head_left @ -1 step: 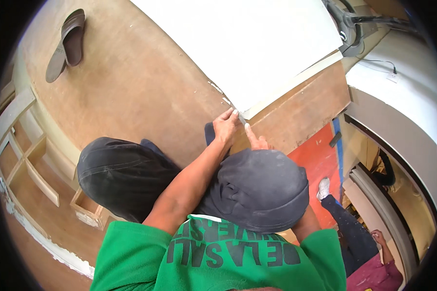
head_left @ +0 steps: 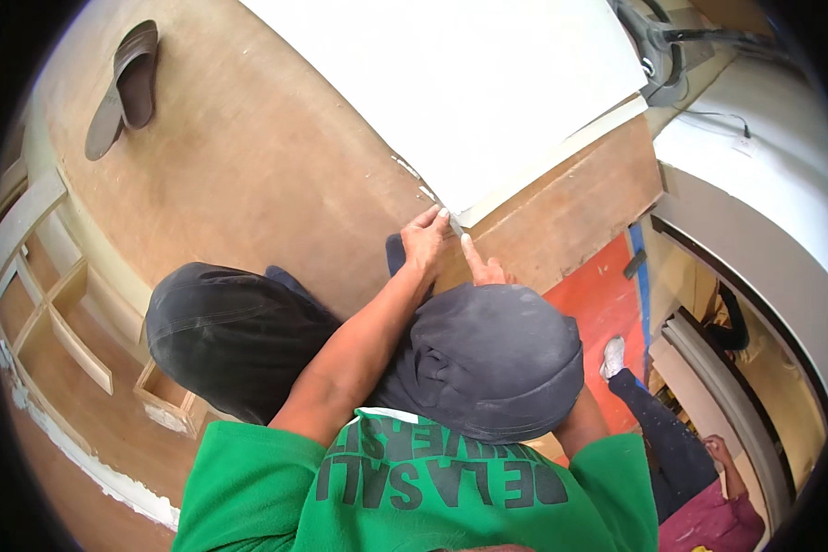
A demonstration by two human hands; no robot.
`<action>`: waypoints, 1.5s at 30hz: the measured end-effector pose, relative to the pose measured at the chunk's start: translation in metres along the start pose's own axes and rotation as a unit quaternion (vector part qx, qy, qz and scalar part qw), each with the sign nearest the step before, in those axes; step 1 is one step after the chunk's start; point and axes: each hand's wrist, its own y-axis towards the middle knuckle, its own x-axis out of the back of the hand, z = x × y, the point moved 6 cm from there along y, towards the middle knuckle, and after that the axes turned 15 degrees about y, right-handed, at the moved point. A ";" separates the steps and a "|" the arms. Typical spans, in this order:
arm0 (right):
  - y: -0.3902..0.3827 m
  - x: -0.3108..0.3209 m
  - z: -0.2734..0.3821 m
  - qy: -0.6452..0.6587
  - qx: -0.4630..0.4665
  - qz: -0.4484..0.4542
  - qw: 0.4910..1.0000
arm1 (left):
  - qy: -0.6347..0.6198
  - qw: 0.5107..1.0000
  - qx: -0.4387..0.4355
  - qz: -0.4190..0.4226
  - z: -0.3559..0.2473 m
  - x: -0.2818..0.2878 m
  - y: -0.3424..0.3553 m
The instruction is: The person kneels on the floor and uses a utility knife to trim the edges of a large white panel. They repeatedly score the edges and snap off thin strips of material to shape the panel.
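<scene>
My left hand [head_left: 421, 244] is at the near corner of a large white panel [head_left: 478, 101], thumb and finger closed on a thin grey strip [head_left: 454, 224] at that corner. My right hand [head_left: 484, 264] has its index finger stretched out with the tip on the lower end of the strip; the other fingers are bent and partly hidden behind my knee [head_left: 497, 350]. Pale flakes or smears mark the brown board [head_left: 248, 166] along the panel's left edge.
Brown slippers [head_left: 133, 83] sit upper left; pale wooden compartments [head_left: 81, 322] line the left. A black stand with cables [head_left: 672, 64] is upper right. Red flooring [head_left: 598, 304] lies right, where another person [head_left: 662, 442] in a maroon top and dark trousers is at lower right.
</scene>
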 end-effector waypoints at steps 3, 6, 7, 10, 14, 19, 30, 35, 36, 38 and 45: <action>0.002 0.004 0.001 0.013 0.030 -0.012 0.999 | 0.028 1.000 0.004 -0.013 -0.002 0.000 0.003; -0.003 0.010 0.004 0.012 0.059 -0.024 0.998 | 0.026 1.000 0.011 -0.009 -0.002 0.001 -0.001; -0.006 0.010 0.003 0.013 0.055 -0.016 0.998 | -0.008 0.999 0.012 0.042 -0.002 -0.002 -0.003; -0.016 0.013 0.002 0.017 0.041 -0.010 0.999 | -0.031 0.997 0.022 0.073 0.002 -0.002 -0.009; -0.018 0.011 -0.001 0.013 0.016 0.004 1.000 | -0.009 0.996 0.025 0.085 0.009 -0.003 -0.009; -0.010 0.005 -0.004 0.031 -0.017 0.033 0.999 | -0.016 0.998 0.035 0.054 0.016 -0.004 -0.004; -0.019 0.013 -0.006 0.035 0.005 0.034 0.999 | -0.014 0.994 0.043 0.095 0.005 -0.006 -0.016; -0.014 0.002 -0.010 0.049 -0.005 0.029 0.998 | 0.008 0.997 0.045 0.057 0.008 -0.008 -0.011; -0.012 -0.001 -0.010 0.056 -0.005 0.033 0.998 | 0.013 0.998 0.045 0.047 0.008 -0.008 -0.010; -0.009 -0.002 -0.012 0.053 0.001 0.027 0.998 | 0.023 0.998 0.052 0.039 0.009 -0.008 -0.006; -0.010 0.001 -0.016 0.042 0.023 0.010 0.999 | 0.028 0.997 0.057 0.039 0.007 -0.007 -0.002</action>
